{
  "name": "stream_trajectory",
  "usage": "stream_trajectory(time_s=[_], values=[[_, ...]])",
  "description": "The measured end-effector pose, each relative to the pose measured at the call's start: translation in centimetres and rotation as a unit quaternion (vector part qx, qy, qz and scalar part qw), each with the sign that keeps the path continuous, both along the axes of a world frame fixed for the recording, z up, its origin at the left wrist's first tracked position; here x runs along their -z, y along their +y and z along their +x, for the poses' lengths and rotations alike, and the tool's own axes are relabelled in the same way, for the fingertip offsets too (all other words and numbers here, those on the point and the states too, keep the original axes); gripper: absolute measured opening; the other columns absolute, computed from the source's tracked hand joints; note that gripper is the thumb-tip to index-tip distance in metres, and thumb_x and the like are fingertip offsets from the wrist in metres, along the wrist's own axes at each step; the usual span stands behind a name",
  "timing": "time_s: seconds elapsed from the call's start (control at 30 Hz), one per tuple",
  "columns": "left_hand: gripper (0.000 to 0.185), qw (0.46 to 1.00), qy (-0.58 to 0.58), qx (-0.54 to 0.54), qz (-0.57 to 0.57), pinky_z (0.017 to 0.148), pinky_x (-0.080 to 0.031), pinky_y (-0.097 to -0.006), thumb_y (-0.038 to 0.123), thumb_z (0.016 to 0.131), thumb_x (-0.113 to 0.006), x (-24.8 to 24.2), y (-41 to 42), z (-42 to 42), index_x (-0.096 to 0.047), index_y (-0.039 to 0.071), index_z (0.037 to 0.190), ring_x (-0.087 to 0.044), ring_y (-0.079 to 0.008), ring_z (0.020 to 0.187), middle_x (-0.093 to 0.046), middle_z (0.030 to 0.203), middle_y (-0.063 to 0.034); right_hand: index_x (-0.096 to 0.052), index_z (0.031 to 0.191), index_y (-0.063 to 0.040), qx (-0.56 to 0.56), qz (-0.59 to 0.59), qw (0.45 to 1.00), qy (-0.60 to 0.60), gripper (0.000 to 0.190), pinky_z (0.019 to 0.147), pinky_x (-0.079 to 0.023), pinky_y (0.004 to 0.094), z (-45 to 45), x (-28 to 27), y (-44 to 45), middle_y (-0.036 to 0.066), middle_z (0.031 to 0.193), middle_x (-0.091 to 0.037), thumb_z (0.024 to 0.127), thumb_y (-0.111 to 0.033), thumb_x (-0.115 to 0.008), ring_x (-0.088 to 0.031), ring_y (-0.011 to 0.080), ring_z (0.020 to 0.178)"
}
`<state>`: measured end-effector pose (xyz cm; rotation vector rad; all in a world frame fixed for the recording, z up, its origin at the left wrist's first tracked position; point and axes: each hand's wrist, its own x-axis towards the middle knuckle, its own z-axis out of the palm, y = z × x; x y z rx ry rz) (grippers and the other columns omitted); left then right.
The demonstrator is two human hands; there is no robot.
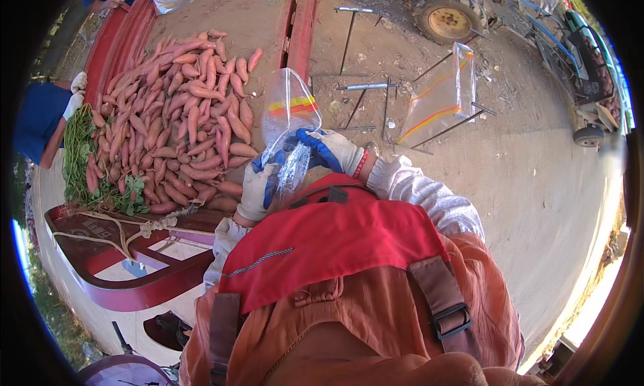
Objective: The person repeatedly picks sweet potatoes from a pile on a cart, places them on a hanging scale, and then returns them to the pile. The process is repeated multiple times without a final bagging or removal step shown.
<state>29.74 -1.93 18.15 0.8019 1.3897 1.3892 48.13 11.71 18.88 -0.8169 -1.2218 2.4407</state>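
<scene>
Both my hands wear white work gloves with blue-coated palms and fingers. Between them, in front of my chest, is a clear plastic bag (288, 118) with a yellow and red stripe. My left hand (259, 187) grips its gathered near part. My right hand (332, 149) pinches the same bag a little farther off, with blue fingertips on the film. The bag looks crumpled, and I see no sweet potato in it. Just left of my hands lies a large heap of reddish sweet potatoes (186, 109) on a red-sided cart bed (246, 14).
Another clear bag (437, 99) hangs on a metal rod stand (365, 86) at right. Green vines (80, 154) edge the heap beside another person's gloved hand (74, 104). A red metal frame with rope (126, 240) stands at lower left. A tractor wheel (449, 16) is at the far right.
</scene>
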Motion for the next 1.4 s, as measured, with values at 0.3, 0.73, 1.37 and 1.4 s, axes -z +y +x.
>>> stream_trajectory(time_s=[0.3, 0.73, 1.37, 1.4], values=[[0.008, 0.945, -0.308, -0.112, 0.013, 0.061, -0.046, -0.0207, 0.007, 0.098, -0.054, 1.6, 12.0, -5.4, -0.060, 0.010, 0.093, -0.055, -0.0064, 0.069, -0.057, 0.081, 0.0039, -0.067, 0.117, -0.009, 0.270, 0.022, 0.957, -0.099, 0.025, 0.068, -0.056, 0.0332, 6.4, 16.1, 18.5, 0.004, 0.090, -0.068, 0.097, -0.020, -0.056, -0.065, 0.0165, 0.077], [0.037, 0.960, 0.165, 0.220, -0.046, 0.080, -0.051, -0.0248, 0.021, 0.090, -0.071, -2.3, 42.5, 7.6, -0.062, 0.000, 0.120, -0.064, -0.0116, 0.092, -0.070, 0.103, -0.0067, -0.036, 0.149, -0.015, 0.048, 0.700, 0.657, -0.276, 0.086, 0.107, -0.036, 0.0502, 9.0, -0.9, 33.2, 0.015, 0.142, -0.047, 0.075, -0.035, -0.075, -0.048, 0.0357, 0.126], [0.024, 0.812, 0.470, 0.329, -0.107, 0.071, -0.053, -0.0375, 0.008, 0.085, -0.062, 17.0, 49.1, 2.7, -0.065, 0.006, 0.108, -0.068, -0.0210, 0.084, -0.070, 0.091, -0.0075, -0.072, 0.105, -0.011, -0.288, 0.182, 0.819, -0.461, 0.021, 0.067, -0.054, 0.0321, 17.0, 13.9, 40.5, 0.008, 0.089, -0.073, 0.091, -0.025, -0.063, -0.068, 0.0182, 0.073], [0.022, 0.860, 0.361, 0.333, -0.138, 0.067, -0.052, -0.0358, 0.007, 0.083, -0.065, 17.4, 49.3, 2.8, -0.066, 0.005, 0.105, -0.067, -0.0185, 0.079, -0.070, 0.087, -0.0063, -0.073, 0.103, -0.013, -0.276, 0.331, 0.732, -0.527, 0.021, 0.070, -0.054, 0.0328, 16.9, 14.5, 40.7, 0.009, 0.089, -0.073, 0.089, -0.026, -0.064, -0.068, 0.0196, 0.074]])
